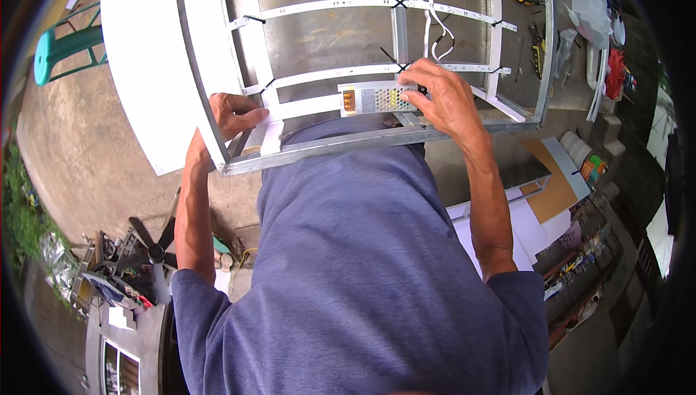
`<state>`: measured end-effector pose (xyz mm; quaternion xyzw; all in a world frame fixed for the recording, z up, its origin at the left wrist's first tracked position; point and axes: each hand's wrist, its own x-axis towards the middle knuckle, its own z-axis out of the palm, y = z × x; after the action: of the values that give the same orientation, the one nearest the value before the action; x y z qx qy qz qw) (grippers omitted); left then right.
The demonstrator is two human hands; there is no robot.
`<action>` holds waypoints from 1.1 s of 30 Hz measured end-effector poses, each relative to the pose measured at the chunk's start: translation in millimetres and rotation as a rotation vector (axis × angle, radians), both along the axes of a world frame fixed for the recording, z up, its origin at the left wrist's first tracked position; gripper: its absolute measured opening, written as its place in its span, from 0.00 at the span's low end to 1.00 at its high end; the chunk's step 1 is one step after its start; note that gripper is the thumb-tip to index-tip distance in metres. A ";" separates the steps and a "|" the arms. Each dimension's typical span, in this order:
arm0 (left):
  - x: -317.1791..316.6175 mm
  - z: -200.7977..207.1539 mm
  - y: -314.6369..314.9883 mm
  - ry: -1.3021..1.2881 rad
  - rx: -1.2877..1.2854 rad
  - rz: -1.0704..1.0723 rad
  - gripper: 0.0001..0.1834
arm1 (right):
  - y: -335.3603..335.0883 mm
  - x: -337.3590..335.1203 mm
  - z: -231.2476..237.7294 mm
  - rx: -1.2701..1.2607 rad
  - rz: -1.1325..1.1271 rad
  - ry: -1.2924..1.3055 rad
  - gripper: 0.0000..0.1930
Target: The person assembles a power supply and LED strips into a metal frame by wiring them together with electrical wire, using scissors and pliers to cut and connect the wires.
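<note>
A metal frame point(319, 145) lies before me, crossed by white LED light strips point(330, 5) tied on with black cable ties. Near its close rail is a slim LED power supply point(368, 100) with a perforated metal case and an orange-brown part at its left end. A flat white strip point(308, 107) runs left from it. My left hand point(233, 114) is closed at the strip's left end, thumb on top, by the frame's left rail. My right hand point(444, 99) grips the right end of the power supply, fingers curled over it and partly hiding it.
White wires point(433, 3) hang loose by the middle bar. Right of the frame lie a screwdriver point(529, 0), pliers point(537, 50) and a red bundle point(616, 76). A white panel point(138, 54) and a green stool point(69, 48) are at left, a black fan point(155, 252) at lower left.
</note>
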<state>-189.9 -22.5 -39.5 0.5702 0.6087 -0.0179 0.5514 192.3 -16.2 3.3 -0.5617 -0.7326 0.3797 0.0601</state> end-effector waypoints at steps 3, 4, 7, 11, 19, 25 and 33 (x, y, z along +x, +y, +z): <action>-1.9 -5.0 -0.9 0.015 -0.022 0.000 0.12 | 2.0 -0.9 1.0 -0.007 0.012 -0.006 0.11; -2.1 -4.7 -2.4 0.016 -0.020 0.004 0.12 | 2.3 -1.0 1.4 -0.017 0.013 -0.013 0.11; 1.8 1.0 0.2 -0.041 -0.032 0.051 0.16 | 2.2 -0.1 0.8 -0.031 0.013 -0.016 0.11; 0.1 0.8 2.7 -0.002 -0.071 0.017 0.15 | 3.3 -1.9 2.4 -0.052 0.006 -0.006 0.11; -0.3 -6.4 -0.8 -0.008 0.019 0.019 0.15 | 4.2 1.2 2.5 -0.095 0.072 -0.046 0.14; 2.1 6.2 1.5 -0.039 -0.018 0.030 0.13 | 7.2 0.0 0.9 -0.055 0.105 -0.052 0.12; -7.6 -12.8 -4.4 -0.151 0.026 0.063 0.13 | 13.7 -8.6 12.6 -0.048 0.215 -0.044 0.22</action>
<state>-197.5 -26.9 -52.3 0.5577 0.5831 0.0503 0.5886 183.7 -2.4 15.9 -0.4895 -0.7805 0.3887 -0.0105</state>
